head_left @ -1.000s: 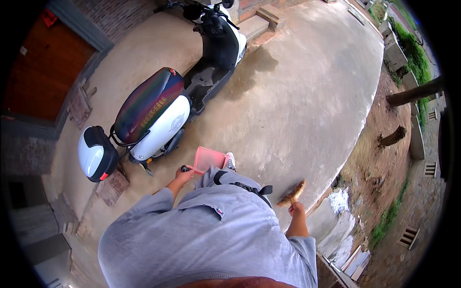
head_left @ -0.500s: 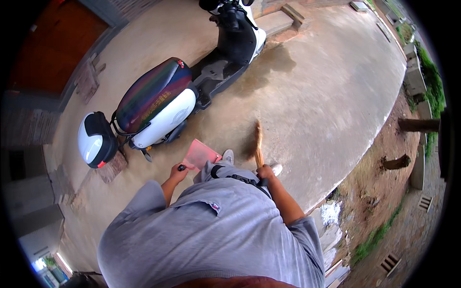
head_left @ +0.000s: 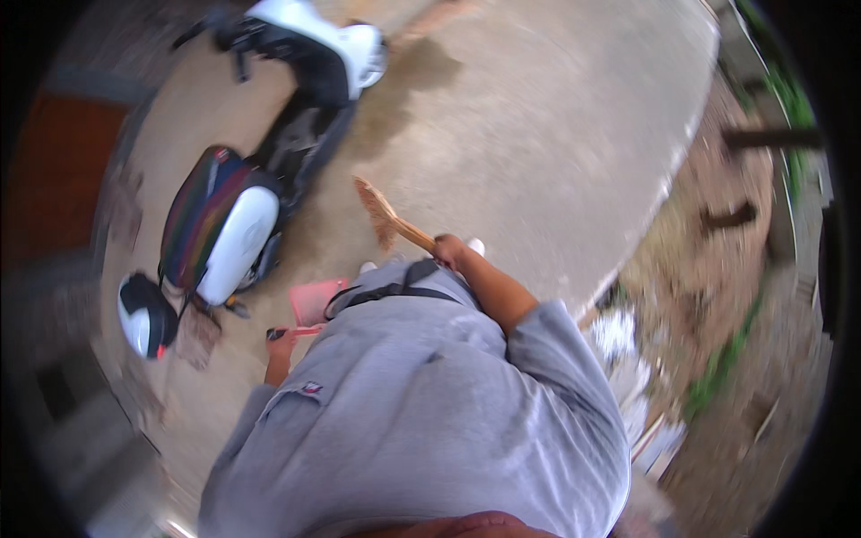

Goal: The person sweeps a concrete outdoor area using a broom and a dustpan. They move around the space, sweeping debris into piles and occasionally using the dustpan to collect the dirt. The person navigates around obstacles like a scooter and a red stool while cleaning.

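Note:
My right hand (head_left: 447, 251) is closed round the handle of a short tan broom (head_left: 378, 212). Its flared bristle end points up and to the left, held in front of my body over the concrete. Low on the left, my left hand (head_left: 282, 341) is wrapped round the handle of a pink dustpan (head_left: 316, 301), and a black end shows at the fist. The dustpan's flat pan sits beside my left leg, partly hidden by my grey clothing. Whether its lip touches the ground, I cannot tell.
A white and black scooter (head_left: 238, 238) with a striped seat cover stands at the left, a white-and-black helmet-shaped box (head_left: 146, 316) behind it. Concrete (head_left: 538, 134) spreads ahead, with a damp patch near the scooter. Bare soil (head_left: 668, 296) and posts lie right.
The view has turned, and the scooter sits further left. The broom has swung from pointing straight ahead to pointing left, showing its bristles. The left hand and dustpan appear further left.

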Action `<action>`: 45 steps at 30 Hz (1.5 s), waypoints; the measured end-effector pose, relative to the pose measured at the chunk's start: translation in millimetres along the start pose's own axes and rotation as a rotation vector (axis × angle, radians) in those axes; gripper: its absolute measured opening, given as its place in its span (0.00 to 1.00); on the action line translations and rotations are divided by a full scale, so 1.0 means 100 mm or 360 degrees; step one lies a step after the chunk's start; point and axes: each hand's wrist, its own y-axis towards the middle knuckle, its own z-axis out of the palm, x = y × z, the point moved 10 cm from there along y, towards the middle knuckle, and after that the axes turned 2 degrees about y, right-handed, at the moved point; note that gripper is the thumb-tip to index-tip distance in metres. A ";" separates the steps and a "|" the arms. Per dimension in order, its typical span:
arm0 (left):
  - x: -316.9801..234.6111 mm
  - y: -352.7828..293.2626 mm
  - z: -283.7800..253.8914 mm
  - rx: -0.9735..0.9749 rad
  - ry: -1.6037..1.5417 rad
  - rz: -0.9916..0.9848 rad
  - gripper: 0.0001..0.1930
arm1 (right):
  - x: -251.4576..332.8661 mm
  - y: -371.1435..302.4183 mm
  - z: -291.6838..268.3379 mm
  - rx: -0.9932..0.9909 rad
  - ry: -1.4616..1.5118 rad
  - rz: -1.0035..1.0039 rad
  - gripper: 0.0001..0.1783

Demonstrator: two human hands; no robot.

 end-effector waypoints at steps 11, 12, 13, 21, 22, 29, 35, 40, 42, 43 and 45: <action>-1.59 -0.72 2.10 0.0169 0.0529 -0.0039 0.08 | -2.45 -1.26 -2.47 -0.0478 0.1484 0.0305 0.06; -1.71 -0.66 2.34 0.0221 0.0575 -0.0047 0.08 | -2.71 -1.41 -2.63 -0.0530 0.1544 0.0261 0.04; -1.84 -0.62 2.56 0.0256 0.0609 -0.0057 0.08 | -2.91 -1.55 -2.73 -0.0571 0.1588 0.0213 0.04; -2.62 0.00 4.28 0.0458 0.0481 -0.0075 0.06 | -3.71 -2.11 -2.89 -0.1008 0.2272 0.0604 0.04; -2.80 0.06 4.47 0.0444 0.0496 -0.0031 0.06 | -3.69 -2.10 -2.86 -0.1005 0.2275 0.0634 0.05; -3.62 0.67 5.89 0.0631 0.0531 0.0174 0.06 | -3.41 -1.71 -3.32 -0.1061 0.2870 0.0934 0.07; -4.37 0.98 6.62 0.0617 0.0639 0.0377 0.05 | -1.38 -1.21 -4.19 -0.1026 0.2472 0.0887 0.14; -4.70 1.26 6.92 0.0688 0.0707 0.0434 0.05 | -0.32 -0.11 -4.64 -0.0682 0.2110 0.0587 0.12; -4.76 1.27 6.96 0.0725 0.0669 0.0411 0.05 | 0.05 0.28 -4.74 -0.0661 0.1714 0.0488 0.08; -4.74 1.27 6.90 0.0693 0.0681 0.0383 0.05 | 0.78 0.09 -4.79 -0.0739 0.1519 0.0504 0.07; -4.77 1.27 6.86 0.0654 0.0673 0.0397 0.05 | 1.28 0.25 -4.94 -0.0703 0.1019 0.0379 0.05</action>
